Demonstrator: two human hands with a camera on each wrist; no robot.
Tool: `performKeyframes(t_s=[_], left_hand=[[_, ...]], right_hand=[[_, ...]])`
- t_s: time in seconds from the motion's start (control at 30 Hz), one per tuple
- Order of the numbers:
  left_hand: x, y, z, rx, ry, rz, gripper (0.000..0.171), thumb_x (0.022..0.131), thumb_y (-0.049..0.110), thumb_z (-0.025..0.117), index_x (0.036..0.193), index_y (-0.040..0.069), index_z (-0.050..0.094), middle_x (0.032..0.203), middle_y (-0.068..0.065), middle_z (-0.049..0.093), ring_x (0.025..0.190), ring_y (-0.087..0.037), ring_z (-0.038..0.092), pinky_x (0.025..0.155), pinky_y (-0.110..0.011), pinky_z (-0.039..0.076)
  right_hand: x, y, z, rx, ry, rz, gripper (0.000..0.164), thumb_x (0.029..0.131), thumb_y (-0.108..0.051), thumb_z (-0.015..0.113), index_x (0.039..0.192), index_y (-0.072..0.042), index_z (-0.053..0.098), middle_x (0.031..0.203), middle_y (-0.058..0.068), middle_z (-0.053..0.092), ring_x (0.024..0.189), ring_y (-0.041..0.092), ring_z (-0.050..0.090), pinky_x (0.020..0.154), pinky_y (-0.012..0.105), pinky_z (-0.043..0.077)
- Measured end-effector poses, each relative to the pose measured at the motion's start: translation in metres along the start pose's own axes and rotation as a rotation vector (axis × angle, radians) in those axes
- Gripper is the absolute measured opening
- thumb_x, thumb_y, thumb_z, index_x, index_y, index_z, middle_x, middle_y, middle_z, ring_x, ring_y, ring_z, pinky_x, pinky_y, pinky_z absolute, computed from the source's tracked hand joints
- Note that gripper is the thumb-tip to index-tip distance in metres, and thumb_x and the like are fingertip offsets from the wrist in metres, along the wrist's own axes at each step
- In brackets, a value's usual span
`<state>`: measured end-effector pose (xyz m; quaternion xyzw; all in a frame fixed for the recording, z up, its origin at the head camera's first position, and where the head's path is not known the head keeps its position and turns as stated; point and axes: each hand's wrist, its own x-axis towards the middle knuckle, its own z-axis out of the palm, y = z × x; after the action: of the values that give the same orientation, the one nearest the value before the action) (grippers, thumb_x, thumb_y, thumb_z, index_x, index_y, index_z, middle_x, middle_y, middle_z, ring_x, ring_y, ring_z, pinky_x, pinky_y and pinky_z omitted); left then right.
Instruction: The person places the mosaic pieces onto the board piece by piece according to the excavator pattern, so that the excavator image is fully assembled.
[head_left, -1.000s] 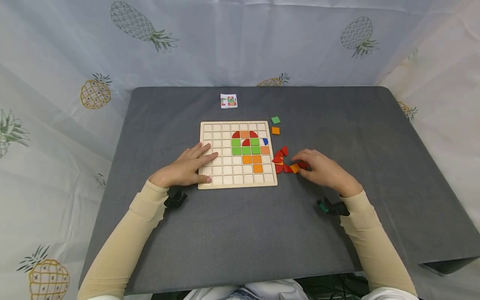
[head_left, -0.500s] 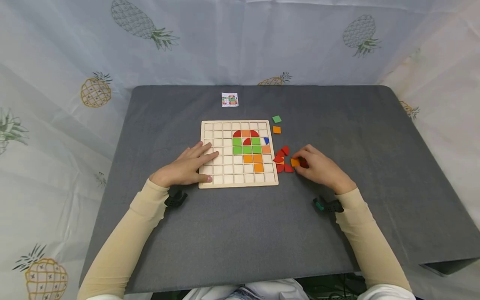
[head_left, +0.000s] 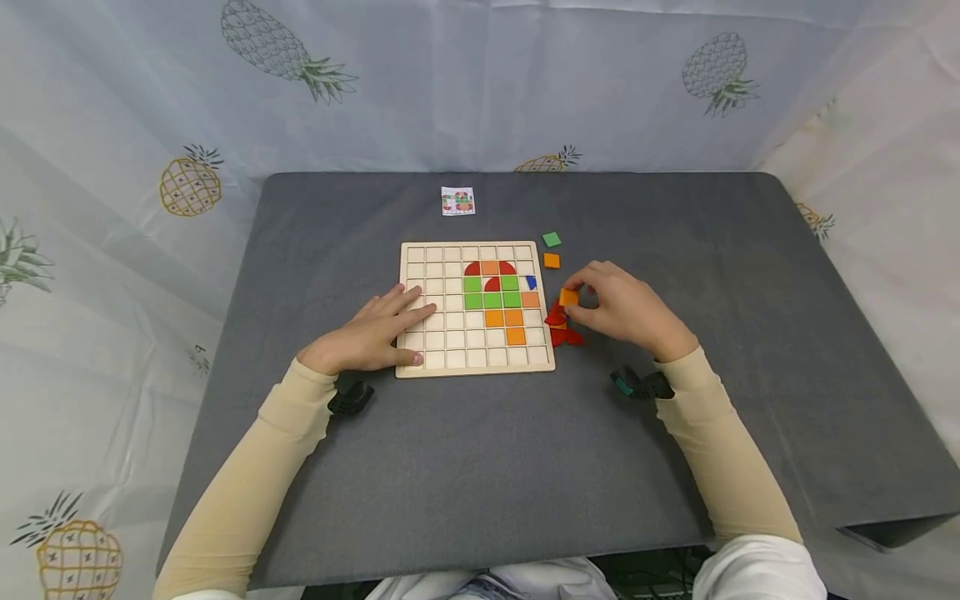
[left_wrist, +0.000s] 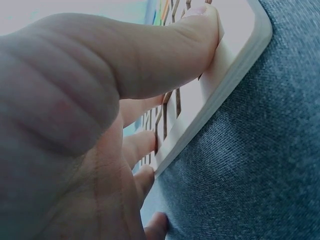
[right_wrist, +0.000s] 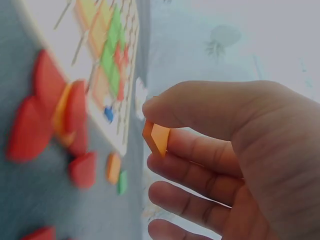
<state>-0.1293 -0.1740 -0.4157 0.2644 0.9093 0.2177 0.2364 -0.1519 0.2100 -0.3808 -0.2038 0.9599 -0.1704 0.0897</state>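
My right hand (head_left: 626, 310) pinches an orange square tile (head_left: 568, 297) between thumb and fingertips, just off the right edge of the wooden grid board (head_left: 435, 362). In the right wrist view the tile (right_wrist: 160, 138) is held up above the table, tilted. My left hand (head_left: 367, 335) rests on the board's left side with its fingers spread, and the thumb (left_wrist: 195, 45) lies over the rim. Red, green, orange and blue pieces sit in cells on the board's right half. Right below the held tile lie several red rounded pieces (right_wrist: 30, 127), partly over an orange one.
A green tile (head_left: 552, 240) and an orange tile (head_left: 551, 261) lie beyond the board's right corner. Behind the board is a small printed pattern card (head_left: 458, 201). Another red piece (right_wrist: 40, 234) lies apart on the grey cloth-covered table (head_left: 480, 467).
My right hand has picked up the orange tile from beside the red pieces and carried it left and away from me, towards the board. My left hand has stayed in place.
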Motion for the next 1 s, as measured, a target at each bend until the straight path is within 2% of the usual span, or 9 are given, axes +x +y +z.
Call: performKeyframes(t_s=[0.13,0.37,0.5,0.73,1.0], left_hand=[[-0.001,0.000,0.000,0.002,0.004,0.001,0.079,0.094,0.033,0.072,0.160,0.014,0.033,0.171,-0.018,0.011,0.159,-0.040,0.000,0.124,-0.067,0.006],[0.000,-0.001,0.001,0.009,0.003,-0.001,0.079,0.094,0.034,0.072,0.160,0.015,0.032,0.171,-0.017,0.011,0.159,-0.040,0.000,0.124,-0.066,0.006],[0.000,-0.001,0.002,0.008,0.006,0.002,0.079,0.094,0.033,0.071,0.160,0.015,0.032,0.171,-0.017,0.011,0.159,-0.040,0.000,0.124,-0.066,0.006],[0.000,0.000,0.001,0.007,0.006,0.006,0.080,0.094,0.033,0.072,0.160,0.015,0.032,0.171,-0.017,0.010,0.159,-0.040,0.000,0.124,-0.066,0.007],[0.000,-0.002,0.001,0.009,0.001,0.006,0.080,0.094,0.034,0.071,0.161,0.015,0.031,0.171,-0.017,0.010,0.159,-0.040,-0.001,0.124,-0.066,0.006]], right_hand=[[0.009,-0.017,-0.006,-0.003,-0.001,-0.027,0.030,0.091,-0.028,0.073,0.116,-0.011,0.070,0.113,0.006,0.064,0.103,0.026,0.057,0.078,0.040,0.052],[0.020,-0.039,-0.005,0.031,0.007,-0.074,0.034,0.091,-0.030,0.076,0.117,-0.010,0.069,0.111,0.009,0.064,0.097,0.026,0.057,0.074,0.036,0.050],[0.025,-0.048,0.001,0.056,-0.019,-0.093,0.036,0.092,-0.031,0.075,0.120,-0.010,0.069,0.112,0.009,0.064,0.097,0.027,0.057,0.074,0.036,0.049],[0.032,-0.057,0.017,0.065,-0.068,-0.167,0.033,0.092,-0.030,0.075,0.118,-0.011,0.071,0.112,0.005,0.067,0.102,0.023,0.058,0.085,0.038,0.053],[0.034,-0.061,0.034,0.046,-0.103,-0.234,0.030,0.090,-0.028,0.077,0.114,-0.010,0.073,0.109,0.003,0.067,0.097,0.020,0.051,0.082,0.034,0.047]])
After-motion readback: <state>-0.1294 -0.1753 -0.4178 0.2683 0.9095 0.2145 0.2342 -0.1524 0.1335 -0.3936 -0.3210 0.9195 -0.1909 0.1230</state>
